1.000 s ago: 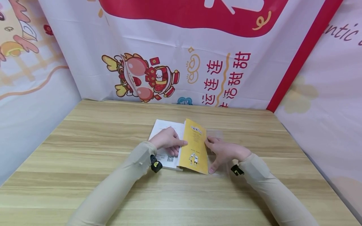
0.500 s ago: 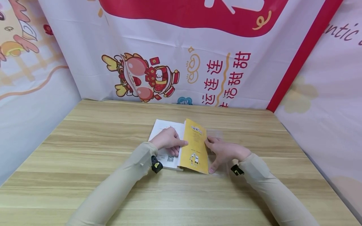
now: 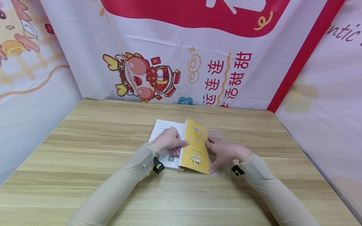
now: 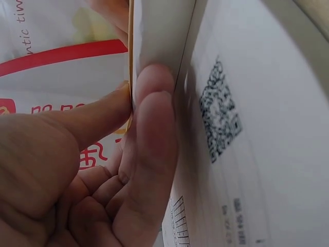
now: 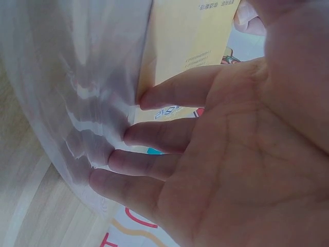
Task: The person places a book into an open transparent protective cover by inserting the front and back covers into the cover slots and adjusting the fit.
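A book lies open in the middle of the table, its white page [image 3: 161, 126] at left and its yellow cover [image 3: 195, 146] raised at a slant. My left hand [image 3: 169, 139] pinches the cover near the spine, thumb on the yellow side and fingertips [image 4: 157, 113] on the white inner side. At the cover's right edge, my right hand [image 3: 227, 152] has its fingers spread and fairly straight. Those fingertips [image 5: 136, 135] touch a clear plastic sheet [image 5: 97, 67] along that edge. In the left wrist view a QR code [image 4: 220, 110] shows on the white page.
The book lies on a wood-grain table [image 3: 113, 125]. Printed cloth [image 3: 158, 37] with red lettering and a cartoon figure hangs behind the far edge, and more cloth hangs at both sides. A black wrist strap [image 3: 158, 165] sits on the left sleeve.
My left hand has slid very slightly right along with the cover. The right hand stays at the cover's edge, and the head view has shifted a little.
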A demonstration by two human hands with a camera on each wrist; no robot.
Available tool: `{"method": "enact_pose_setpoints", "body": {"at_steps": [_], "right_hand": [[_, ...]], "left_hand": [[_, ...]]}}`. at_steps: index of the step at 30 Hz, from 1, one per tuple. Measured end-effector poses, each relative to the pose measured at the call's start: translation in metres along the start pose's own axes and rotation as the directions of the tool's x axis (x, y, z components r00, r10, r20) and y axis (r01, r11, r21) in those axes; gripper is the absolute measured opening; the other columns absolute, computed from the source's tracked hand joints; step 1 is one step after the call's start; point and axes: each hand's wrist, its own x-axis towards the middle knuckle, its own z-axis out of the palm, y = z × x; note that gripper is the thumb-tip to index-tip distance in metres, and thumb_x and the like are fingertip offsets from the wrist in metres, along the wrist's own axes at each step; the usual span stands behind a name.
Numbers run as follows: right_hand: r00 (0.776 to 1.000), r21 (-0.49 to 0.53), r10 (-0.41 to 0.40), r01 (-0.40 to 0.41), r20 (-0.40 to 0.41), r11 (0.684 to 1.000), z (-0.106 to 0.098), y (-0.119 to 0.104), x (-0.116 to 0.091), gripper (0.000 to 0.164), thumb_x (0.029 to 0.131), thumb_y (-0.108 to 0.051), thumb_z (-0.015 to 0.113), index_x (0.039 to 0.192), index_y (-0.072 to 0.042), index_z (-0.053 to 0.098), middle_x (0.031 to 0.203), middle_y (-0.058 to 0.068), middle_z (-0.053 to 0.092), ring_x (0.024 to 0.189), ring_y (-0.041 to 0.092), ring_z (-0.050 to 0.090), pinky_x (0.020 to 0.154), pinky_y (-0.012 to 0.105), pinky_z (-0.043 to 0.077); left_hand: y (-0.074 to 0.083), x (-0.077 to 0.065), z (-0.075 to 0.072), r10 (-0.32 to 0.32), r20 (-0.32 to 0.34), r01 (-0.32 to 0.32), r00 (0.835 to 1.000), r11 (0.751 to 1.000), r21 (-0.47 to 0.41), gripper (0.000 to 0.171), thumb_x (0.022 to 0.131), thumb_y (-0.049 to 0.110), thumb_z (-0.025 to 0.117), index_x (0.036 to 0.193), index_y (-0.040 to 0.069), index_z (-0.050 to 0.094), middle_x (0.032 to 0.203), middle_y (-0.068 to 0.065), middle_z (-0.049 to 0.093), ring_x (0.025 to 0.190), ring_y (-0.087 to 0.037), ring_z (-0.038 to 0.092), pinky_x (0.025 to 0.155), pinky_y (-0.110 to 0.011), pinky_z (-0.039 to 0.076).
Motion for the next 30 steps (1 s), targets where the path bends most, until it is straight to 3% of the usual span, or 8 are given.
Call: {"method": "enact_pose_setpoints", "body": {"at_steps": [30], "right_hand": [[1.0, -0.001, -0.007, 0.007, -0.015, 1.0, 0.0002, -0.0007, -0.0006, 0.129, 0.06, -0.057, 0.081, 0.15, 0.001, 0.01, 0.156, 0.019, 0.001, 0.141, 0.036, 0.005, 0.111, 0.047, 0.015]], "left_hand": [[0.0028, 0.0008, 0.0061, -0.002, -0.046, 0.002, 0.999, 1.0, 0.014, 0.033, 0.086, 0.035, 0.07, 0.078, 0.003, 0.066, 0.063, -0.008, 0.064, 0.053, -0.018, 0.063, 0.051, -0.028, 0.052]]}}
